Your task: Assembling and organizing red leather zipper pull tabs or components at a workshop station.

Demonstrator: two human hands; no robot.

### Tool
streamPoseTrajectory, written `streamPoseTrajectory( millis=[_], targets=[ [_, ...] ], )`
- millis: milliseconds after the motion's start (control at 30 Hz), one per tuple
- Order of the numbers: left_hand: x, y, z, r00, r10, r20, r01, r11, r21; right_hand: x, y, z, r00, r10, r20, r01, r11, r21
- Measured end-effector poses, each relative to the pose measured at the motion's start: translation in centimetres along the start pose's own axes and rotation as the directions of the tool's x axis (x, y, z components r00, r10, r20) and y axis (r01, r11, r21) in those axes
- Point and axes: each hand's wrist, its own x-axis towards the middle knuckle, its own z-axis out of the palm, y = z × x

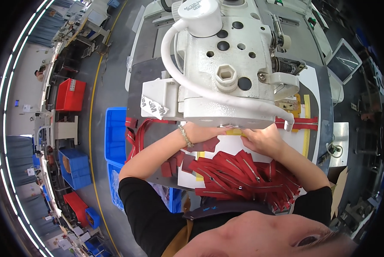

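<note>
Both hands meet at the front of a white sewing machine head (226,51), which hides part of their fingers. My left hand (202,132) comes in from the left with its fingers pressed together, close above a small dark red fabric piece (209,144). Opposite it, my right hand (264,139) has its fingers bent in toward the needle area; what either hand grips is hidden. A red zipper tape (303,123) shows beyond my right hand, and red tape (142,128) loops out on the left. Nearer me lies a heap of red zippers (243,175) with metal teeth.
More dark red pieces (170,165) lie left of the heap. Blue bins (116,132) stand beside the table at left. A tilted screen (344,62) is at the far right. Across the aisle are a red crate (71,95) and a blue crate (74,168).
</note>
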Motion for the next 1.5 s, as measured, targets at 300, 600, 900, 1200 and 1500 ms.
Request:
streamPoseTrajectory(
  millis=[300, 600, 900, 1200, 1500],
  targets=[
    [0.8, -3.4, 1.2, 0.801, 0.598, 0.032, -0.426, 0.532, 0.732, 1.5, -1.5, -0.6, 0.992, 0.048, -0.115, -0.06, 0.993, -0.103],
    [0.2, -3.0, 1.2, 0.818, 0.576, -0.007, -0.344, 0.497, 0.797, 1.9, -1.6, -0.6, 0.995, 0.06, -0.084, -0.066, 0.995, -0.074],
    [0.3, -1.6, 1.0, 0.778, 0.627, -0.032, -0.35, 0.475, 0.807, 1.8, -2.0, -0.5, 0.991, 0.106, -0.076, -0.11, 0.992, -0.055],
    [-0.6, -1.4, 1.8, 0.927, 0.372, -0.046, -0.224, 0.647, 0.729, 0.5, -0.5, -1.1, 1.0, 0.009, -0.023, -0.011, 0.997, -0.074],
    [-0.1, -2.3, 1.9, 0.802, 0.585, -0.121, -0.3, 0.57, 0.765, -1.5, 0.6, -1.5, 0.998, -0.03, -0.053, 0.031, 0.999, 0.016]
  ],
)
